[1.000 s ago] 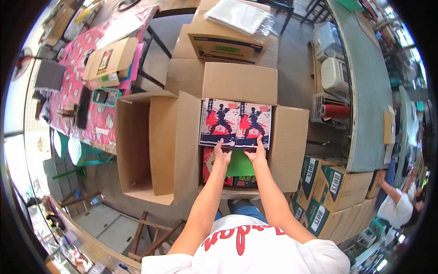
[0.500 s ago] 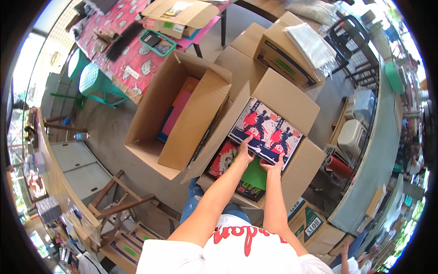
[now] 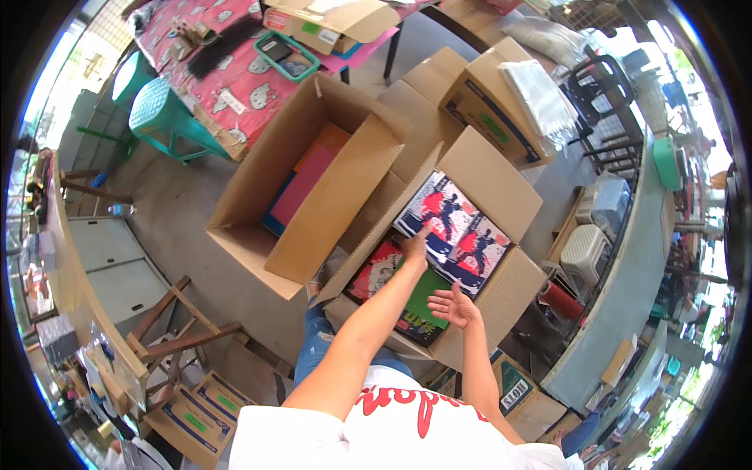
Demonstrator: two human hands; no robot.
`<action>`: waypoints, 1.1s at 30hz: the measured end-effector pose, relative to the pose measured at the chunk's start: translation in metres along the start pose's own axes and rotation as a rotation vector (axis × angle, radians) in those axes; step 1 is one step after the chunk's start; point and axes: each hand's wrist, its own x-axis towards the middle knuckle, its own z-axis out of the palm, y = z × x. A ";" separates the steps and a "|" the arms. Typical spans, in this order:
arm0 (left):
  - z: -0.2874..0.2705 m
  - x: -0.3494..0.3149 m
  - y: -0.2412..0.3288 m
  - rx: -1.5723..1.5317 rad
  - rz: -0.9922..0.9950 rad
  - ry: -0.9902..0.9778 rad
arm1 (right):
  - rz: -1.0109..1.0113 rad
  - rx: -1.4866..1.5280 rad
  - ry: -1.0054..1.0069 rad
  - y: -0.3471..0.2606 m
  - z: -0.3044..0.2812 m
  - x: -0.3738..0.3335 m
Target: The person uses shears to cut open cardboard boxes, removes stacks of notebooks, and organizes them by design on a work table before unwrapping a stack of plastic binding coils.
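Note:
Two stacks of notebooks (image 3: 443, 213) with red, white and navy covers lie side by side in the far part of an open cardboard box (image 3: 495, 174). My left hand (image 3: 415, 246) grips the near left corner of the left stack, one finger on the cover and the others partly hidden. My right hand (image 3: 457, 305) is apart from the stacks, open with fingers spread, over a green-covered notebook (image 3: 423, 301) in the near part of the box. Beside that lies a notebook with a dark red and white cover (image 3: 377, 270), partly behind my left forearm.
A taller open carton (image 3: 247, 211) at the left holds pink, orange and blue items. Behind stands another carton (image 3: 489, 110) with plastic bags (image 3: 536, 98) on top. A pink-covered table (image 3: 227, 78), teal stool (image 3: 168, 117) and long grey table (image 3: 603, 313) surround the boxes.
My right hand has let go of the notebooks and drawn back toward me, its fingers opening. My left hand stays at the left stack. The view has shifted slightly.

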 end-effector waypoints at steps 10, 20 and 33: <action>0.015 -0.039 0.054 0.000 -0.044 -0.128 | -0.515 0.196 -0.224 -0.095 0.127 -0.007; -0.043 -0.098 -0.006 0.687 0.241 -0.912 | -0.825 0.312 0.074 -0.101 0.015 -0.077; 0.008 0.023 -0.056 0.905 -0.241 -0.900 | -0.802 0.054 0.258 -0.106 -0.058 -0.022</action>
